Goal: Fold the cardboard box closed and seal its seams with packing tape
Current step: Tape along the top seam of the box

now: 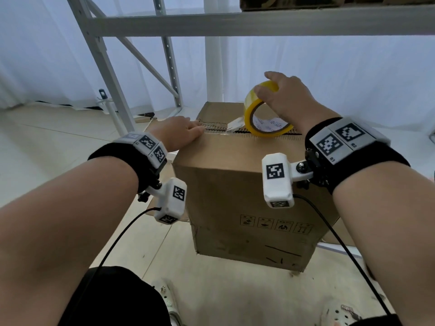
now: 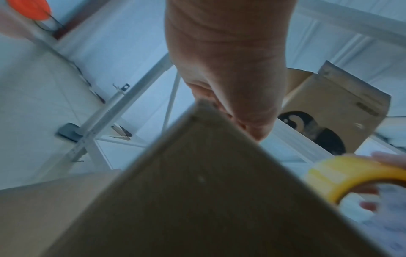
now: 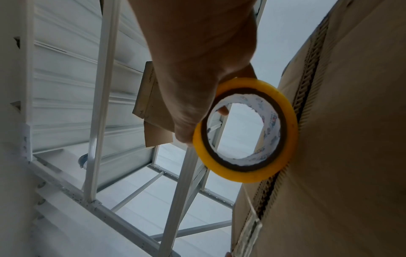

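a white metal shelving frame stood behind the work area, on a pale tiled floor. a second, open cardboard carton sat on the shelving; its contents could not be told. the cardboard box stood on the floor in front of the person, its top flaps folded down and meeting along a centre seam with a dark gap showing; what it held was hidden. the left hand lay on the box top at the left end of the seam, fingers straight and together, pressing the tape end flat. the right hand gripped the yellow tape roll, fingers curled over its outer rim and the thumb along its side. the roll stood on edge, touching the seam near mid-length. a short clear strip of tape ran from the roll leftward to the left fingers.
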### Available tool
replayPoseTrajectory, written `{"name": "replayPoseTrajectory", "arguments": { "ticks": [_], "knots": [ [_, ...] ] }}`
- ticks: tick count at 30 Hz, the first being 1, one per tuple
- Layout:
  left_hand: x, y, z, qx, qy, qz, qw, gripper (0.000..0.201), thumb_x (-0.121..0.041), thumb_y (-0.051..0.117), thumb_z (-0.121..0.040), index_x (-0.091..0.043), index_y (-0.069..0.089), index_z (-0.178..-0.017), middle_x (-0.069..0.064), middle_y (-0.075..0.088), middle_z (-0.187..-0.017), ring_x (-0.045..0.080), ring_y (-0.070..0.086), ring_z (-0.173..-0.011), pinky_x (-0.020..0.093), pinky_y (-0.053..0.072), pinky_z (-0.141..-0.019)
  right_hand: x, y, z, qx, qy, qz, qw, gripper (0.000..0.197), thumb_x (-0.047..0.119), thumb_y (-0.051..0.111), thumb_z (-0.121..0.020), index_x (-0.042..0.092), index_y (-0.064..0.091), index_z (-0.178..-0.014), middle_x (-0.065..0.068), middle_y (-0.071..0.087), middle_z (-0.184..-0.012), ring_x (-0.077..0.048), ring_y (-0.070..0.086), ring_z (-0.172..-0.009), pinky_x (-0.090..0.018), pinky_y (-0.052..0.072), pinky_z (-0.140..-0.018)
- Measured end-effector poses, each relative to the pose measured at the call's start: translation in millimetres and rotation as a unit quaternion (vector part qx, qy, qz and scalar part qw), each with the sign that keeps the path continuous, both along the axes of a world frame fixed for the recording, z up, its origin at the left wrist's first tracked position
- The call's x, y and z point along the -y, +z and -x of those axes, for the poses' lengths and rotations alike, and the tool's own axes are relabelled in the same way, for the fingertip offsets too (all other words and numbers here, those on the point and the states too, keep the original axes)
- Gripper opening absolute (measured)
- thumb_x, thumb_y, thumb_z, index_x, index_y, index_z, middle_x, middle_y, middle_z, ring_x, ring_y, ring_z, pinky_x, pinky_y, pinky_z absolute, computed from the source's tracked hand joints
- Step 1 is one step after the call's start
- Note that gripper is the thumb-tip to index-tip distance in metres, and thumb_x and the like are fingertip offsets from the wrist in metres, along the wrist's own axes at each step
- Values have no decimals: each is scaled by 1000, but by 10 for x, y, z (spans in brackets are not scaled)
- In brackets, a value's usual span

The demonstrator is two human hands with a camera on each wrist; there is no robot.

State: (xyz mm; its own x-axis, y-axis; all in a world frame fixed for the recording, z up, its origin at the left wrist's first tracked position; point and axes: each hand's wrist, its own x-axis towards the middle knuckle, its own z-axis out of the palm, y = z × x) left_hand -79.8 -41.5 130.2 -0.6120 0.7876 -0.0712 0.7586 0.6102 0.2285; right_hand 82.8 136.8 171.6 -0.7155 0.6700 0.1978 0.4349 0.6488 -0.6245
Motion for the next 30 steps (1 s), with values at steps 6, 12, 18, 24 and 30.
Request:
{"name": "replayPoseTrajectory", "arguments": {
  "ticks": [6,12,18,24,30],
  "knots": [
    [-415,-31,-392,-70,-50,53,995,51,-44,30,-99,-16,48,-137,5,49,-140,25,44,-129,41,34,-109,-37,-78,-124,-46,-21,9,999,68,65,46,-88,17,34,-134,-4,45,-132,-19,45,-111,-31,26,-80],
    [-411,-41,-440,11,-73,-46,996,40,-34,38,-99,-22,55,-133,-10,44,-145,15,47,-126,27,30,-108,-33,-114,-26,-92,-9,14,996,57,60,34,-95,13,39,-128,-8,49,-121,-24,49,-106,-33,35,-81],
    [-165,52,-261,-47,-76,-39,995,35,-27,41,-99,-25,59,-128,-12,53,-136,13,44,-128,31,10,-116,-66,-114,-1,-98,-21,30,995,53,54,40,-96,15,38,-131,-7,47,-124,-19,44,-100,-32,35,-80],
    [-180,21,-158,-123,-24,-13,992,38,-30,38,-95,-12,70,-103,7,69,-101,23,60,-91,32,46,-79,-87,-123,-8,-95,-25,19,995,60,62,38,-93,16,36,-132,-5,47,-123,-19,44,-101,-32,35,-80],
    [-405,-39,-447,-111,-51,-11,993,41,-33,36,-95,-9,68,-87,7,64,-79,21,61,-80,31,48,-73,-129,-138,27,-112,-30,47,992,57,57,47,-91,15,39,-129,-5,47,-121,-20,46,-102,-32,34,-79]
  ]
}}
